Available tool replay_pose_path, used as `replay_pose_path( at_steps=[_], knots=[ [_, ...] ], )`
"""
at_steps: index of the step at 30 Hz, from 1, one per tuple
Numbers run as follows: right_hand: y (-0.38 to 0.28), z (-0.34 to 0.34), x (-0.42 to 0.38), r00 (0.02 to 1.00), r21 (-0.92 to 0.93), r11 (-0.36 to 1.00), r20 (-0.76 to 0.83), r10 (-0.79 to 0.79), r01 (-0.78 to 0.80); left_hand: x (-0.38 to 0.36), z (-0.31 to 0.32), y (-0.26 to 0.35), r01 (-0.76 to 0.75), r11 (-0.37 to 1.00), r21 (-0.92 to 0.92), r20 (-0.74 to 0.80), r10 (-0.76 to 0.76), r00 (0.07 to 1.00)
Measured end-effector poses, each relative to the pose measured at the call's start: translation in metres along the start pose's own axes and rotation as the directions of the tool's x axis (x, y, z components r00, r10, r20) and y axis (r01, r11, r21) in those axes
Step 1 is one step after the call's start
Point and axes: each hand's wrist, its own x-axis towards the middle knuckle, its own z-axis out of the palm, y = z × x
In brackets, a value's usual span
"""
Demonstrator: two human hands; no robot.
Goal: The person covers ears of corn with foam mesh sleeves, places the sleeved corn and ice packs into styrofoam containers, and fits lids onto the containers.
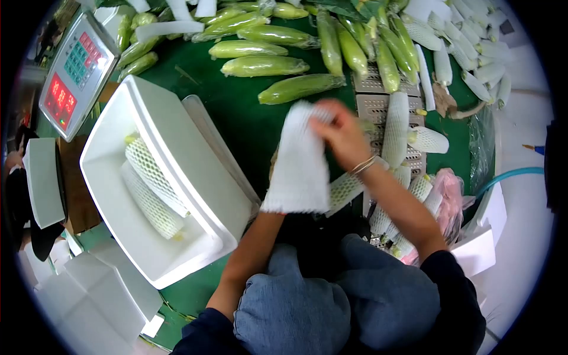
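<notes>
At the bottom centre of the frame, two denim-covered knees fill the foreground. Just above them, the left forearm reaches up behind a white foam net sleeve, which hides the left hand; how far open it is, or whether it grips anything, I cannot tell. In the middle of the frame, the right hand, slightly blurred, has its thumb and fingers closed on the upper edge of the sleeve, which hangs wide and flattened below. Right of centre, several netted cobs lie close together beside a pink plastic bag. At left of centre, a white foam box stands tilted, with two netted cobs side by side inside it. Farther up, green cobs in clear film lie on a dark green surface, some beside perforated metal plates at upper right. In the upper left, a scale shows lit red digits, too blurred to read. At far upper right, more netted cobs lie in a loose heap
</notes>
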Motion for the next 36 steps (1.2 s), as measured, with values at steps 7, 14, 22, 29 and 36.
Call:
replay_pose_path(
  at_steps=[7,14,22,29,36],
  knots=[
    [0.124,-0.035,-0.028,0.767,-0.911,0.382,-0.13,-0.628,0.157,0.018,0.029,0.015,0.249,0.949,-0.194,-0.024,-0.258,0.966],
    [0.116,-0.026,-0.012,0.959,0.758,0.651,-0.213,0.188,0.041,0.082,0.021,-0.012,-0.292,0.898,0.33,-0.057,0.328,0.943],
    [0.15,-0.017,-0.034,0.846,-0.259,0.965,-0.521,-0.112,-0.031,0.048,0.002,0.001,0.224,0.524,0.822,-0.017,-0.37,0.929],
    [-0.005,-0.029,-0.047,0.91,-0.594,0.776,-0.168,-0.378,0.212,-0.038,0.047,0.048,-0.338,0.741,0.581,0.378,0.122,0.918],
    [0.073,-0.103,0.099,0.989,-0.721,0.692,-0.106,-0.101,-0.007,0.078,0.041,-0.005,0.172,0.761,0.625,-0.104,-0.137,0.985]
  ],
)
